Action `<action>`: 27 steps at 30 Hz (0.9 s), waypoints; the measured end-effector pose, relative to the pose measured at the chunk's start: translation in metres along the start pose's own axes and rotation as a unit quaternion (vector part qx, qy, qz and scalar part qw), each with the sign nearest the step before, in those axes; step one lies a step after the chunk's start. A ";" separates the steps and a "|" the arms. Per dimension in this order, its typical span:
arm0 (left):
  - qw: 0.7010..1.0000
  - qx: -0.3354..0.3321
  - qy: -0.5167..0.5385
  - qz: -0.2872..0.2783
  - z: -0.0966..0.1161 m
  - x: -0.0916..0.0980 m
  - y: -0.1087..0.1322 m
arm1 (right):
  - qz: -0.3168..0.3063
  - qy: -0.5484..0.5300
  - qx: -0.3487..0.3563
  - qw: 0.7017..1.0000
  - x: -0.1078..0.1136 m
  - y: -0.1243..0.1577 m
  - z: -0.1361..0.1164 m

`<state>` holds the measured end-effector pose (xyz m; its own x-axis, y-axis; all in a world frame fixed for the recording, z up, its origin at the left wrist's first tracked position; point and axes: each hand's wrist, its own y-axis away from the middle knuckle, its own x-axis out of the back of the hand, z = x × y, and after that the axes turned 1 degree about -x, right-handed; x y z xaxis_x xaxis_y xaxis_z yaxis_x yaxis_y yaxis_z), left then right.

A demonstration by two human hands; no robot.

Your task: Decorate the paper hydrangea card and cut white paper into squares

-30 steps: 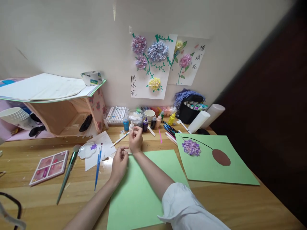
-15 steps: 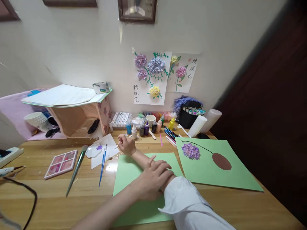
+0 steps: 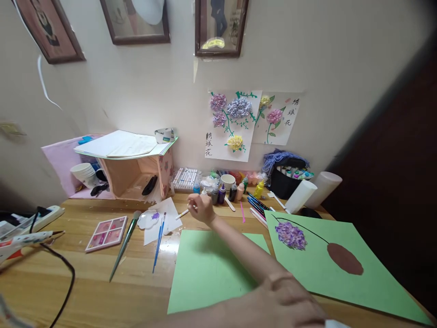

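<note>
My right hand reaches over the blank green paper sheet toward the row of small paint bottles. Its fingers pinch a thin white brush handle that sticks out to the left. My left hand lies across my right forearm at the bottom edge, beside a bit of white sleeve. It is blurred and its fingers do not show clearly. A white palette with purple paint sits on white paper just left of the brush.
A second green sheet with a purple flower and brown oval lies at right. Blue brushes, a large green brush, a pink paint set, a black marker case, white rolls, a pink shelf, a black cable.
The view has tilted up and shifted. My left hand slid along my right forearm toward the sleeve at the bottom edge. My right hand still holds the white brush near the bottles.
</note>
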<state>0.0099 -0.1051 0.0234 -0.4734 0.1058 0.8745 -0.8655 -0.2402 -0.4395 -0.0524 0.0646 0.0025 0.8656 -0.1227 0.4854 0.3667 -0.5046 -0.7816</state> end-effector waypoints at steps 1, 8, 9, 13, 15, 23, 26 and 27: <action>0.999 0.035 0.000 0.014 -0.005 0.008 0.008 | 0.007 0.003 -0.002 1.000 0.012 0.003 0.002; 0.953 0.284 0.030 0.097 -0.048 0.037 0.071 | 0.069 0.073 -0.068 0.993 0.118 0.027 0.033; 0.950 0.297 0.035 0.095 -0.052 0.037 0.077 | 0.084 0.090 -0.084 0.989 0.136 0.030 0.039; 0.943 0.319 0.046 0.083 -0.062 0.033 0.083 | 0.217 0.245 -0.204 0.922 0.212 0.043 0.073; 0.942 0.323 0.051 0.078 -0.067 0.031 0.077 | 0.282 0.347 -0.275 0.851 0.247 0.053 0.094; 0.936 0.323 0.083 0.109 -0.088 0.024 0.042 | 0.146 0.319 -0.494 0.796 0.301 0.086 0.157; 0.931 0.324 0.103 0.131 -0.087 0.026 0.034 | 0.137 0.312 -0.495 0.799 0.297 0.087 0.156; 0.928 0.327 0.111 0.138 -0.087 0.027 0.032 | 0.139 0.314 -0.493 0.799 0.295 0.086 0.152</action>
<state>-0.0445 -0.0264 0.0152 -0.7475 0.1315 0.6511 -0.4563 -0.8140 -0.3595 0.2864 0.1149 0.0193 0.4113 -0.5957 0.6899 -0.5255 -0.7734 -0.3545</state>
